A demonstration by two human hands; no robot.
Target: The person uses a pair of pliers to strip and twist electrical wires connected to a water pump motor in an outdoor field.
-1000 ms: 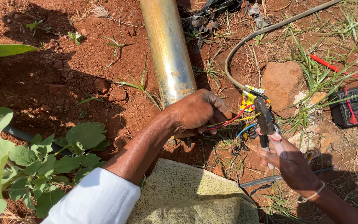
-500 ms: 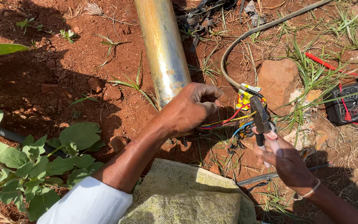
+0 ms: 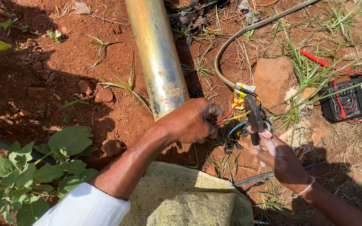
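Observation:
My left hand (image 3: 193, 121) is closed around a bundle of thin wires (image 3: 231, 115), red, yellow and blue, at the foot of a metal pipe (image 3: 158, 54). My right hand (image 3: 283, 161) grips the pink handles of a pair of pliers (image 3: 254, 117). The dark jaws of the pliers point up at the wires, where they leave a grey cable (image 3: 231, 42) wrapped in yellow tape (image 3: 240, 95). The jaws sit just right of my left fingers.
A black multimeter (image 3: 352, 100) with red leads lies at the right on dry grass. A brown rock (image 3: 273, 77) sits beside the cable. A woven sack (image 3: 189, 196) covers my lap. Green leafy plants (image 3: 26, 167) grow at the lower left on red soil.
The view has shifted slightly. My left hand has closed more tightly on the wires and the pliers have moved up closer to them.

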